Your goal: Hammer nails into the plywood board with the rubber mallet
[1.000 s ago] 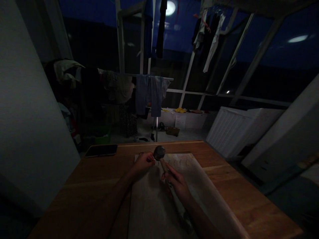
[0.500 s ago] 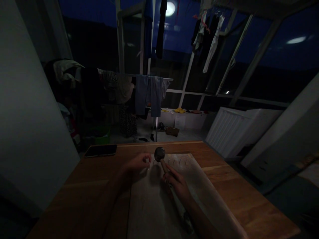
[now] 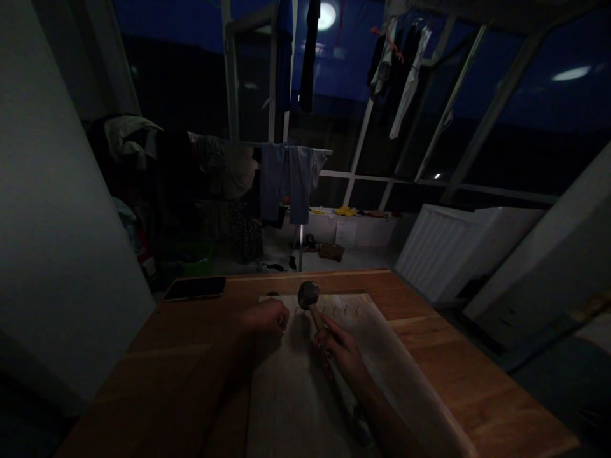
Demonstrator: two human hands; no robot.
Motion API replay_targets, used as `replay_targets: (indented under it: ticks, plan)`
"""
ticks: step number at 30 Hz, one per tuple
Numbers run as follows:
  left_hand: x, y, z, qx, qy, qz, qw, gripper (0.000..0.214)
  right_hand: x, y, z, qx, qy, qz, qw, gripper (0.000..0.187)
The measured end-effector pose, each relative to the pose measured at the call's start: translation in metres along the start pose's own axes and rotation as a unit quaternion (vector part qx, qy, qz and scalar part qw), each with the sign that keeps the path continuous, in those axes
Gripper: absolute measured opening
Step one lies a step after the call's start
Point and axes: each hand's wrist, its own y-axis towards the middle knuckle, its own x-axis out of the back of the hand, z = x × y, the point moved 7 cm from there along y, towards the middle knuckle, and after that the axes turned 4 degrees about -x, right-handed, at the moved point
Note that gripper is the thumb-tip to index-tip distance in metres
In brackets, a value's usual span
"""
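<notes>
My right hand (image 3: 340, 348) is wrapped round the handle of a hammer (image 3: 309, 295). Its rounded dark head is raised over the far part of a pale wooden board (image 3: 286, 394). My left hand (image 3: 271, 317) rests at the board's far left, fingers curled in. A small shiny spot shows by its fingertips, too small to name. Just right of that hand a thin nail (image 3: 296, 309) stands in the board. More nails (image 3: 346, 310) stand in a row along the far edge, right of the hammer head.
The board lies on a brown wooden table (image 3: 453, 356). A dark phone (image 3: 195, 288) lies at the table's far left corner. A small dark round thing (image 3: 273, 294) sits by the board's far left edge. Beyond are a drying rack with clothes (image 3: 299, 184) and a white ribbed unit (image 3: 436, 251).
My left hand has drawn slightly down and its fingers have curled in more, baring the board's far left corner. The hammer has barely moved in my right hand.
</notes>
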Motion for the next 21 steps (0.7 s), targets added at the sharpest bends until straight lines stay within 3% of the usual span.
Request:
replay_targets:
  ticks: [7, 10, 14, 18, 21]
  plan:
    - [-0.004, 0.002, 0.01, 0.008, 0.003, 0.002, 1.0, 0.014, -0.001, 0.0, -0.004, -0.019, 0.006, 0.005, 1.0, 0.073]
    - [0.002, 0.005, 0.012, 0.007, -0.001, -0.045, 0.999, 0.015, -0.003, 0.0, -0.005, -0.024, 0.012, 0.014, 1.0, 0.073]
    - [0.013, 0.011, 0.016, -0.016, -0.101, -0.128, 0.986, 0.003, -0.001, 0.0, -0.001, -0.016, 0.001, 0.006, 1.0, 0.069]
    - [0.022, 0.011, 0.029, -0.024, -0.19, -0.234, 0.953, 0.022, 0.003, 0.001, 0.004, 0.016, -0.011, -0.015, 1.0, 0.06]
    - [0.019, 0.011, 0.034, -0.034, -0.188, -0.235, 0.953, 0.019, 0.002, 0.001, 0.002, 0.015, -0.012, -0.011, 1.0, 0.061]
